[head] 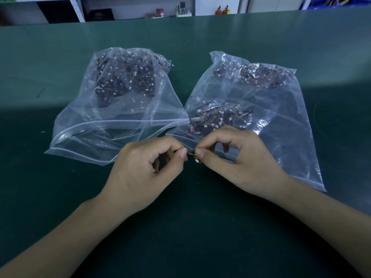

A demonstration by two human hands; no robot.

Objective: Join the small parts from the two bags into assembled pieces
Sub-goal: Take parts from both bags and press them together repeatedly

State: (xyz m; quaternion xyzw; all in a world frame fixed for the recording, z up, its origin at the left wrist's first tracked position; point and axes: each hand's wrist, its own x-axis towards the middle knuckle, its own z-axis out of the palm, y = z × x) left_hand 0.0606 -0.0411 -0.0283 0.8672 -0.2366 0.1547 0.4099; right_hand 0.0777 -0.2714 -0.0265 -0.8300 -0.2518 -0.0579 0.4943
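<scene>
Two clear zip bags lie on the green table. The left bag (112,109) and the right bag (261,109) each hold several small dark parts with thin orange wires and white connectors. Just in front of the bags, my left hand (144,169) and my right hand (236,161) meet fingertip to fingertip. Between them is one small dark part (190,151), pinched by thumb and forefinger of both hands. Its orange wire loops down to a white connector (197,161). How much of the part lies under my fingers I cannot see.
The green table (60,197) stretches wide around the bags. Beyond its far edge stand white shelves (76,9) with small bottles and tools.
</scene>
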